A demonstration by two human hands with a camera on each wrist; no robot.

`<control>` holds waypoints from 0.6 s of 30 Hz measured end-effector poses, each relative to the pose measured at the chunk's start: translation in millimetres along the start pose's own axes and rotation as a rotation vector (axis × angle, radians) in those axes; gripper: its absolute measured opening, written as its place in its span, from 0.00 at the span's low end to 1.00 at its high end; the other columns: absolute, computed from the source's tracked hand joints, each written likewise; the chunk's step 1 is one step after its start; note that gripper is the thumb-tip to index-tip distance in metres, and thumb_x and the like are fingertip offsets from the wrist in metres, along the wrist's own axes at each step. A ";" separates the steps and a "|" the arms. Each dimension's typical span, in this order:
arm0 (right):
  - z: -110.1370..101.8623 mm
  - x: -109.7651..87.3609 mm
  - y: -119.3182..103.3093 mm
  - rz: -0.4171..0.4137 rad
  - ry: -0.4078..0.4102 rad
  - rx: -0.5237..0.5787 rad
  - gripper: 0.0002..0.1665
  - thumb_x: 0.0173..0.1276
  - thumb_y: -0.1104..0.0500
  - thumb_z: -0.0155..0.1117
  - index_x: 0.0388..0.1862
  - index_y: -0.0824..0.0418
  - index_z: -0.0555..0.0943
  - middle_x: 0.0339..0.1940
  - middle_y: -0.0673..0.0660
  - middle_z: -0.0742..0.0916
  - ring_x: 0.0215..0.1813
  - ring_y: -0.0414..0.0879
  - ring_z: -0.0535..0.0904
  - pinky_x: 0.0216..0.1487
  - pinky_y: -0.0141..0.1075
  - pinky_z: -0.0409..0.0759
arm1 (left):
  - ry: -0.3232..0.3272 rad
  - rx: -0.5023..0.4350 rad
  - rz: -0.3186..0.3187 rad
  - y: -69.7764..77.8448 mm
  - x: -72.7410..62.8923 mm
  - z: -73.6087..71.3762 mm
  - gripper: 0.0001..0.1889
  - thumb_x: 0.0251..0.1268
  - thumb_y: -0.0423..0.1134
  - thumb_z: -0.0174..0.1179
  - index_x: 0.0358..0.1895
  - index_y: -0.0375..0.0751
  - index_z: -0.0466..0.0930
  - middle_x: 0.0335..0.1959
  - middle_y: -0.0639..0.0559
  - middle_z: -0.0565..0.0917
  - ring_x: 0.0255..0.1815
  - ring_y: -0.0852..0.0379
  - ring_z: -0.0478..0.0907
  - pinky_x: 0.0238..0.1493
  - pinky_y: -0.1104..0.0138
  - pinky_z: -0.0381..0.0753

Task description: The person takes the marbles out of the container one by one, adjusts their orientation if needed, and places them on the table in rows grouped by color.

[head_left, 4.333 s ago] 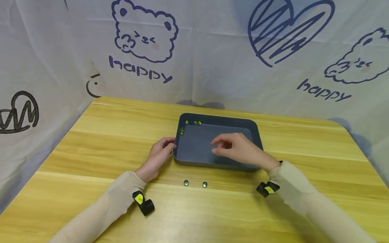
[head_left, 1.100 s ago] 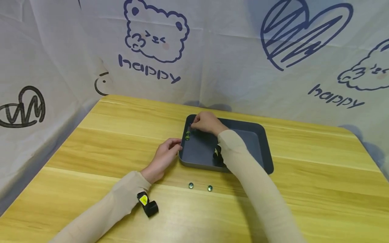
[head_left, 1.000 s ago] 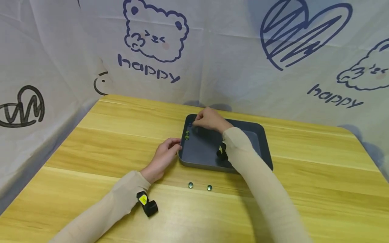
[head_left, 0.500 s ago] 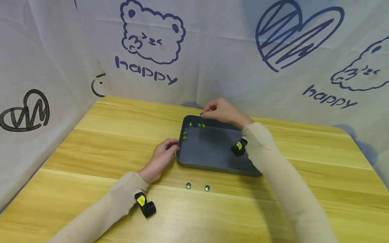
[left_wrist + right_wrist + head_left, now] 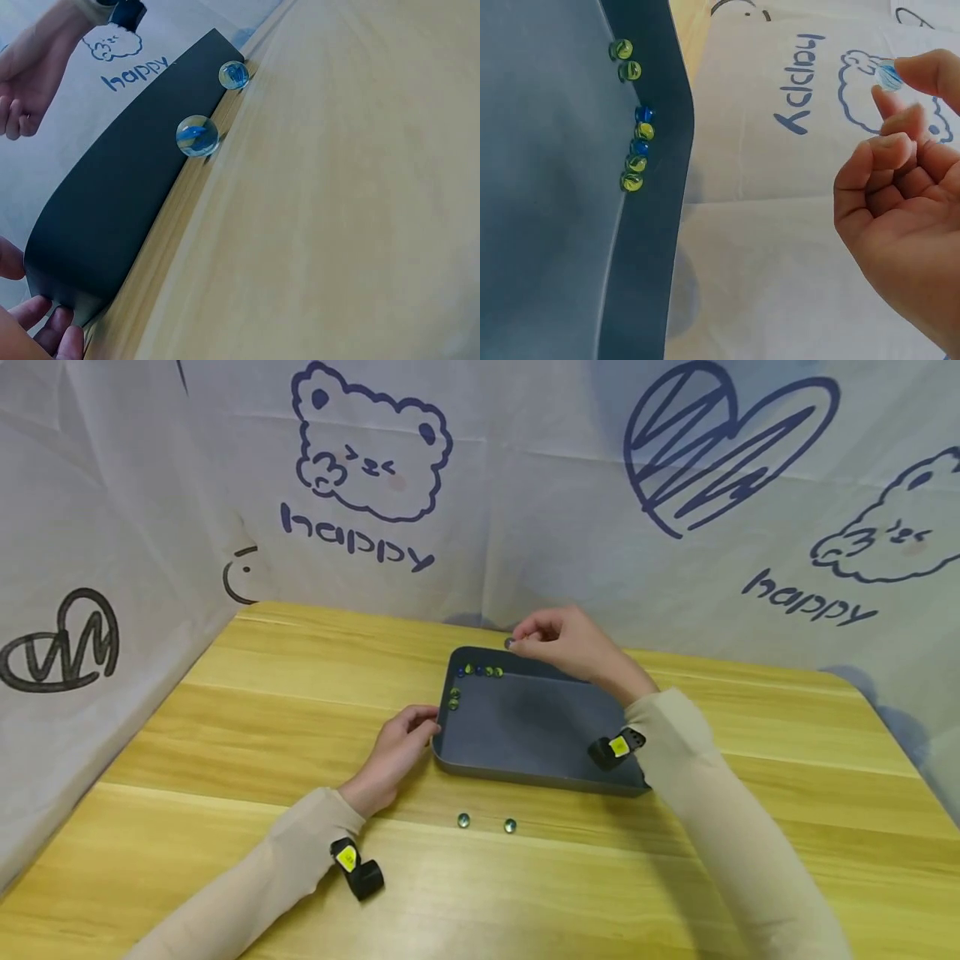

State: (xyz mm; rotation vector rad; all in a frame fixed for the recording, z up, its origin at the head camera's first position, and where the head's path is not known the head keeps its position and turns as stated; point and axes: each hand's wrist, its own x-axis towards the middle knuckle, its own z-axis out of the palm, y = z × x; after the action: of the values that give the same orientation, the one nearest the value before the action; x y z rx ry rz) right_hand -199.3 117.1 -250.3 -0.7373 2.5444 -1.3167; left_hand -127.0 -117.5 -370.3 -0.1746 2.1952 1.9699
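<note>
My right hand (image 5: 573, 643) pinches a clear marble with blue streaks (image 5: 889, 76) between thumb and forefinger, above the far rim of a dark grey tray (image 5: 540, 739). Its other fingers curl toward the palm, as the right wrist view shows. My left hand (image 5: 393, 752) holds the tray's left end near the front corner; in the left wrist view its fingertips (image 5: 56, 326) rest against the outer wall. Inside the tray's far left corner, blue marbles and yellow-green marbles (image 5: 632, 181) lie in a row, with two yellow-green marbles (image 5: 453, 699) apart from them along the left wall.
Two clear marbles with blue streaks, one on the left (image 5: 463, 820) and one on the right (image 5: 510, 826), lie on the wooden table (image 5: 300, 693) in front of the tray. A white cloth (image 5: 525, 527) with drawings hangs behind the table.
The right hand reached into the tray's far left corner, took a marble from the left-hand line, and lifted it back and right over the far rim. A gap shows there; the left hand stays at the tray.
</note>
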 end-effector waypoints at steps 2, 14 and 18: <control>0.8 -5.5 1.4 -0.010 0.015 0.009 0.12 0.68 0.58 0.62 0.43 0.67 0.84 0.26 0.56 0.79 0.28 0.46 0.70 0.35 0.38 0.71 | 0.000 0.000 0.003 -0.4 0.1 -0.5 0.21 0.70 0.34 0.48 0.64 0.32 0.69 0.60 0.39 0.73 0.60 0.47 0.68 0.62 0.56 0.69; 3.2 -41.3 11.1 -0.030 0.099 0.054 0.11 0.68 0.60 0.63 0.45 0.65 0.83 0.25 0.61 0.77 0.27 0.48 0.69 0.31 0.36 0.72 | -0.004 -0.004 0.005 0.5 -0.8 0.4 0.21 0.70 0.33 0.48 0.64 0.31 0.69 0.60 0.39 0.72 0.60 0.47 0.68 0.62 0.56 0.69; 7.0 -49.9 14.9 -0.017 0.101 0.055 0.11 0.68 0.60 0.63 0.46 0.65 0.83 0.24 0.58 0.76 0.27 0.47 0.70 0.31 0.36 0.72 | -0.005 0.001 0.005 0.2 -0.4 -0.3 0.21 0.70 0.33 0.47 0.64 0.31 0.69 0.61 0.39 0.72 0.60 0.47 0.67 0.62 0.55 0.68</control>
State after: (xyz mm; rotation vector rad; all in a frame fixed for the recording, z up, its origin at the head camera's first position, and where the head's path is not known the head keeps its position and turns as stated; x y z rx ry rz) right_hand -158.9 144.6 -269.5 -0.7011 2.5729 -1.4584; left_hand -126.7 -117.8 -370.0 -0.1640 2.1955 1.9690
